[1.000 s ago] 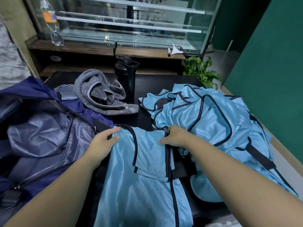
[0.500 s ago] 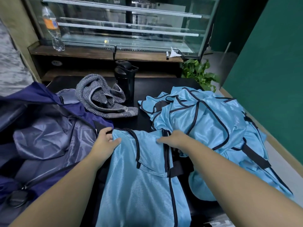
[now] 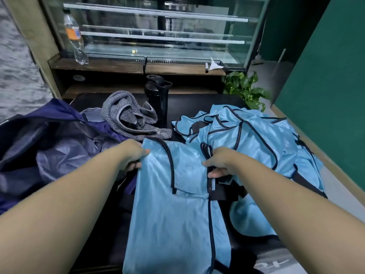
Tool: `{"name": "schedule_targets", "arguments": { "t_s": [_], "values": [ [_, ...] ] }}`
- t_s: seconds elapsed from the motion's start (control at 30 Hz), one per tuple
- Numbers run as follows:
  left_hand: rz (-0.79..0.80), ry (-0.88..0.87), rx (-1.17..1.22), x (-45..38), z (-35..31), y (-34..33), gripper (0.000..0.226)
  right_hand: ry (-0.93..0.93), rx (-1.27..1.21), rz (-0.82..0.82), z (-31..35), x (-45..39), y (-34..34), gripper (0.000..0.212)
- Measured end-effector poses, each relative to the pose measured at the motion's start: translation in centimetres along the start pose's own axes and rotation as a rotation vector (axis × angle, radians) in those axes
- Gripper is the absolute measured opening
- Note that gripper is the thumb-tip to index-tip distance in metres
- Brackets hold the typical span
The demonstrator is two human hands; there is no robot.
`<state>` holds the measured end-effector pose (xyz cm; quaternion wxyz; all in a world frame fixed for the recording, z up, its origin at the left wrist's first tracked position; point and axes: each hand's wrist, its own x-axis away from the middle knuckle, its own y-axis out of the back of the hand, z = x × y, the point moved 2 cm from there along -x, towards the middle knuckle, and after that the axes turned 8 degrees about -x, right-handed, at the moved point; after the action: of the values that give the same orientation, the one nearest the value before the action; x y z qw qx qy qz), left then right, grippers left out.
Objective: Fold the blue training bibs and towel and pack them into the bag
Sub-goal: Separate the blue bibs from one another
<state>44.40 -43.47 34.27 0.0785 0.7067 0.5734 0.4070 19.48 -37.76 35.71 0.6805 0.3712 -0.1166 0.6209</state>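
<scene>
Hands grip the top edge of one light blue bib (image 3: 177,210): the left hand (image 3: 132,157) has thumb over and fingers curled under the left corner, and the right hand (image 3: 221,164) pinches the dark-piped right edge, fingers curled beneath. The bib is a shiny, fine-mesh fabric with navy piping, lying long and roughly rectangular down the dark table (image 3: 110,230) toward the camera, its upper part folded over. Just right of it, touching, sits a crumpled heap of further bibs (image 3: 262,139) in the same glossy mesh, with black straps showing. Left of the held bib lies the bag (image 3: 49,147), navy outside with a greyish, wrinkled lining, mouth open. Behind the left hand rests a grey ribbed towel (image 3: 128,119), bunched in loose folds against the bag. A black cylindrical shaker bottle (image 3: 157,97) stands upright behind the towel. Farther back, a clear plastic bottle (image 3: 76,39) stands on a wooden shelf (image 3: 118,65), and a leafy plant (image 3: 245,89) sits at right.
</scene>
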Motion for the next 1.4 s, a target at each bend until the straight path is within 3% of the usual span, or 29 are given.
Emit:
{"name": "schedule_targets", "arguments": {
  "t_s": [0.13,0.27,0.4,0.47,0.57,0.63,0.77,0.97,1.03,1.13,1.27,1.3,1.4],
  "values": [
    [-0.044,-0.063,0.270,1.3,-1.9,1.5,0.013,0.250,-0.076,-0.070,1.6,0.4,0.5,0.015],
    [-0.240,-0.332,0.279,2.1,-1.7,2.7,0.020,0.563,0.018,-0.209,1.9,1.3,0.3,0.015],
    [-0.270,-0.554,0.222,4.2,1.3,2.5,0.003,0.764,0.168,-0.278,-0.1,2.4,0.2,0.015],
    [-0.270,-0.626,0.148,5.6,3.3,1.9,0.026,0.846,0.254,-0.240,-1.7,3.0,0.2,0.010],
    [-0.136,-0.719,-0.025,7.5,6.3,0.5,0.046,0.970,0.386,-0.146,-4.5,3.5,0.1,0.029],
    [-0.124,-0.789,-0.260,8.3,8.0,0.0,0.043,1.008,0.491,-0.064,-6.2,4.0,-0.1,0.036],
    [-0.091,-0.894,-0.607,9.0,9.6,-1.0,0.012,0.969,0.679,0.014,-8.5,4.6,-0.5,0.043],
    [-0.251,-1.107,-0.979,8.1,10.5,-1.5,0.016,1.011,0.832,0.045,-9.3,5.4,-1.1,0.044],
    [-0.287,-1.101,-1.041,7.6,11.2,-1.6,0.022,1.090,0.909,0.037,-9.7,5.2,-1.3,0.040],
    [-0.215,-0.998,-1.080,7.5,11.8,-1.5,0.039,1.156,0.994,0.035,-10.0,4.6,-1.4,0.027],
    [-0.164,-0.949,-1.028,8.0,12.1,-1.4,0.007,1.183,1.019,0.046,-9.8,4.4,-1.2,0.017],
    [-0.145,-0.932,-1.028,8.2,12.1,-1.4,0.010,1.158,1.042,0.055,-9.7,4.4,-1.2,0.016],
    [-0.084,-0.895,-1.050,8.4,11.4,-1.7,0.030,1.017,1.076,0.096,-8.8,4.6,-1.5,0.035]
  ]
}}
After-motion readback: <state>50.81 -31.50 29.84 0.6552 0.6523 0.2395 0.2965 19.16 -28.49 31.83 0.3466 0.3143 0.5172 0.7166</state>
